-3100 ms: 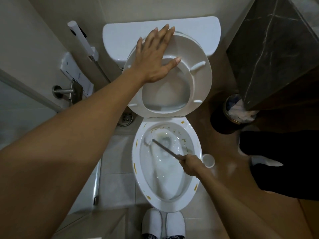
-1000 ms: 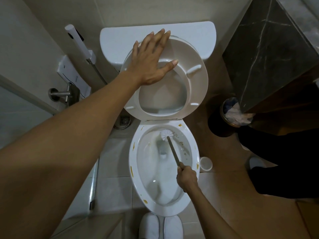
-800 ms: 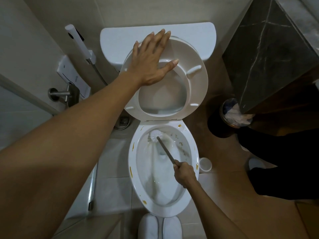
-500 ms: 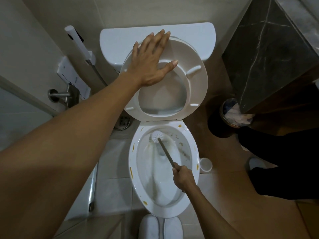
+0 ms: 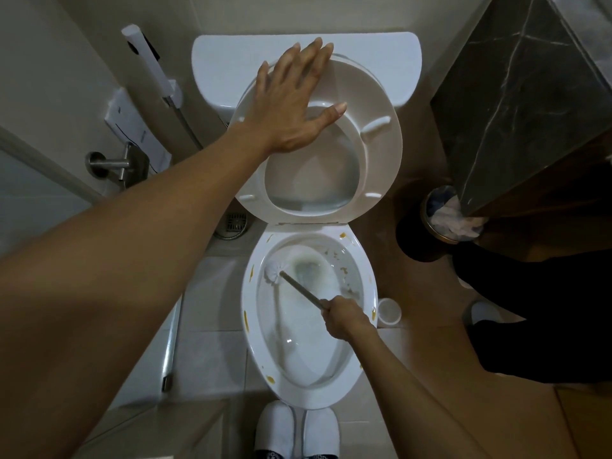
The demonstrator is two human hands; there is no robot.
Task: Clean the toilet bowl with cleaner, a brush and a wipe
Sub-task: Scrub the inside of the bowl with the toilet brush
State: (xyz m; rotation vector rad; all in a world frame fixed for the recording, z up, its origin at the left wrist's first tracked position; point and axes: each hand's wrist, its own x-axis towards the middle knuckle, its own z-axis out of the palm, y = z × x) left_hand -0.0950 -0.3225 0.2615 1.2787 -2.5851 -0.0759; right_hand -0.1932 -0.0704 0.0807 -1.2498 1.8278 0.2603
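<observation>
The white toilet bowl [image 5: 366, 276] lies below me, with yellow-brown spots on its rim and specks on the inner right wall. My right hand [image 5: 344, 318] grips the grey handle of the toilet brush [image 5: 299, 288]. Its white head [image 5: 273, 271] presses against the bowl's upper left inner wall. My left hand [image 5: 294, 104] lies flat, fingers straight, on the raised toilet seat [image 5: 381, 160], holding it up against the cistern [image 5: 374, 61].
A small white cup-shaped holder [image 5: 389, 311] stands on the floor right of the bowl. A dark waste bin [image 5: 430, 226] with paper stands beside a dark marble counter [image 5: 530, 94]. A bidet sprayer [image 5: 149, 61] hangs on the left wall. Another person's dark legs [image 5: 546, 326] stand at right.
The brush head has swept from the back of the bowl to the upper left wall, and my right hand has shifted slightly right. My left hand has stayed on the seat.
</observation>
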